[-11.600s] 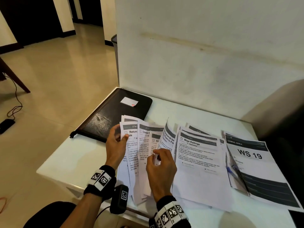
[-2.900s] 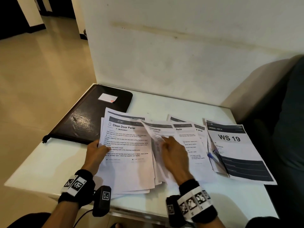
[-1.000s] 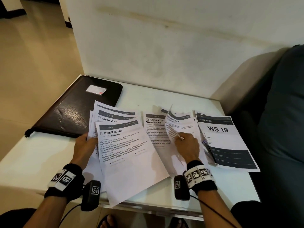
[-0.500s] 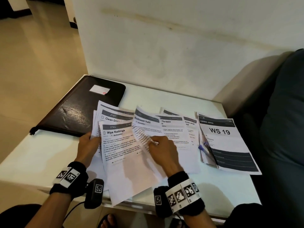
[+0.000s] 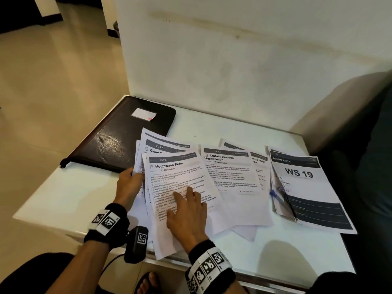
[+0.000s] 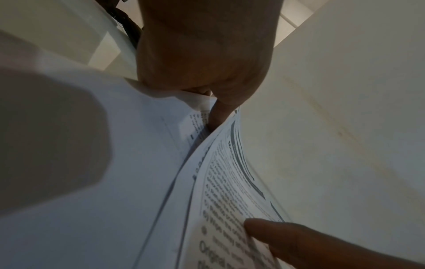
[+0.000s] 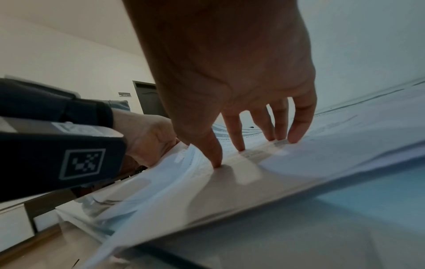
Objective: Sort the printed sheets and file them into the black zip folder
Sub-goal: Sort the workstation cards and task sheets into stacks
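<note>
Two hands: right hand (image 5: 186,211) spread pressing "Mouthwash Refill" sheet (image 5: 176,177), left hand (image 5: 128,184) pinching stack (image 5: 144,145).

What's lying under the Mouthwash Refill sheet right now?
Under the Mouthwash Refill sheet a sheet headed 2747, "Clean D…", peeks out at the top. More sheets lie between, but their titles are covered.
</note>
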